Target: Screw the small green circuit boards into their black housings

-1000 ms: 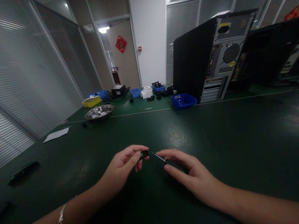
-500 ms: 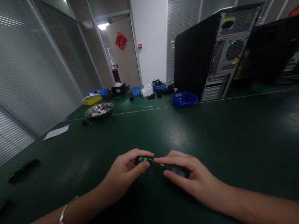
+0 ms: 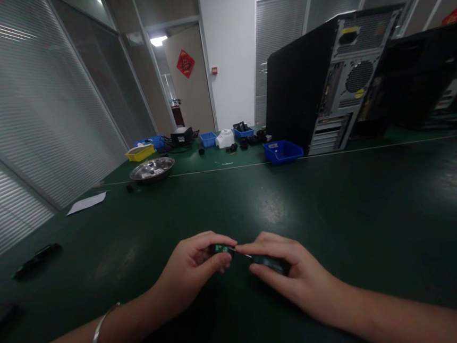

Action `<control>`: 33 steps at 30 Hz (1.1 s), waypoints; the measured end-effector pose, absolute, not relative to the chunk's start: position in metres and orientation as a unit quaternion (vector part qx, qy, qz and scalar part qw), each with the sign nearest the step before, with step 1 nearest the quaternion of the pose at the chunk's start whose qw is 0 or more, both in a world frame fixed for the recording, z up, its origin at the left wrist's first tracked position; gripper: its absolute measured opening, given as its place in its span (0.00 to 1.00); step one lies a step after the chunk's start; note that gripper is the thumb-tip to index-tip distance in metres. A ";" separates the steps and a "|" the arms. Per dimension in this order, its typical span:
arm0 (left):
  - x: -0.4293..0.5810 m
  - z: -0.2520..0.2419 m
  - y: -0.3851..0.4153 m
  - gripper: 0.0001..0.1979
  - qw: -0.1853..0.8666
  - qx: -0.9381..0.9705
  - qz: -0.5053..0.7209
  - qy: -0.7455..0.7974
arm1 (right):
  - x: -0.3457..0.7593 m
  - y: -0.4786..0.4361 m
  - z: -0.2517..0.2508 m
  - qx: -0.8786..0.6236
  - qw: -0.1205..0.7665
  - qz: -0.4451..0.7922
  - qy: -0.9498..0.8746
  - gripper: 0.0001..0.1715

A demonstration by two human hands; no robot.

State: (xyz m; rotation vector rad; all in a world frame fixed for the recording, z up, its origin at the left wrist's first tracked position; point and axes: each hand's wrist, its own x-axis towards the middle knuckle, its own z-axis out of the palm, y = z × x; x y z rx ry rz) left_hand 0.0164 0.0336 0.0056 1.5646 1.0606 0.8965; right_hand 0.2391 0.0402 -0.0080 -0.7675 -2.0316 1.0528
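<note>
My left hand (image 3: 196,262) pinches a small green circuit board (image 3: 221,248) between thumb and fingers; most of the board is hidden by them. My right hand (image 3: 290,262) is wrapped round the dark handle of a screwdriver (image 3: 269,264). Its thin metal shaft points left, and the tip meets the board's right end beside my left fingertips. The right index finger lies forward along the shaft. Both hands are low over the green tabletop (image 3: 215,204).
A dark green-edged part (image 3: 36,261) lies at the left, with a paper sheet (image 3: 86,203) beyond it. Farther back are a metal dish (image 3: 152,169), a yellow tray (image 3: 140,153) and a blue bin (image 3: 283,152). A computer tower (image 3: 301,85) stands at the back right.
My left hand and the circuit board have dipped and tilted very slightly. The right hand keeps its grip on the screwdriver, nearly still.
</note>
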 end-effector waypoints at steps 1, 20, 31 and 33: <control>0.017 0.006 0.033 0.09 0.510 0.640 0.375 0.436 | 0.239 0.040 -0.008 -0.298 0.358 0.406 -0.786 0.20; 0.018 0.003 0.035 0.10 0.549 0.597 0.400 0.427 | 0.238 0.039 -0.008 -0.294 0.364 0.399 -0.789 0.20; 0.018 0.003 0.035 0.09 0.558 0.601 0.401 0.408 | 0.240 0.039 -0.009 -0.283 0.354 0.405 -0.794 0.21; 0.018 0.002 0.035 0.09 0.567 0.598 0.398 0.404 | 0.240 0.039 -0.008 -0.286 0.353 0.405 -0.793 0.21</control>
